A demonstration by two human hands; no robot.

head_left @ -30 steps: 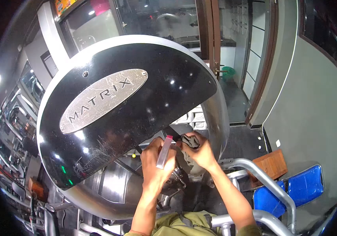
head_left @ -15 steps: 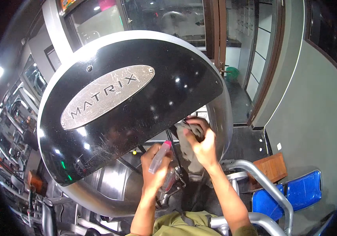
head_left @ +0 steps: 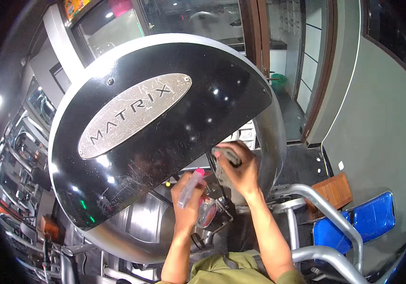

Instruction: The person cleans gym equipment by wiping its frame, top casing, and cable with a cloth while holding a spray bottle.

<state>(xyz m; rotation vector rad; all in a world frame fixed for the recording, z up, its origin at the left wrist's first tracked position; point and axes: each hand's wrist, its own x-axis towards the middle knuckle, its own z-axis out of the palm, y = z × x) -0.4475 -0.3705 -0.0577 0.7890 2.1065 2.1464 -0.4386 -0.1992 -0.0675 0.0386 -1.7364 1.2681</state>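
Note:
My left hand (head_left: 184, 206) is closed around a clear spray bottle (head_left: 206, 214) with a pink nozzle tip, held upright below the machine's black panel. My right hand (head_left: 242, 168) grips a grey cloth (head_left: 224, 175), bunched in the fingers with part of it hanging down. The cloth is up at the lower edge of the black panel (head_left: 165, 137); whether it touches the panel I cannot tell. A silver oval MATRIX plate (head_left: 134, 116) is fixed to that panel. Dark rods or cables behind my hands are partly hidden.
Curved silver tubes (head_left: 331, 217) stand at my right. Beyond them are a blue padded seat (head_left: 373, 217) and a brown wooden board (head_left: 331, 191). A green bin (head_left: 278, 81) sits by the doorway. More gym equipment fills the left side.
My right hand has shifted slightly left and turned, the cloth moving with it. The view has shifted a little, and my left hand still holds the spray bottle.

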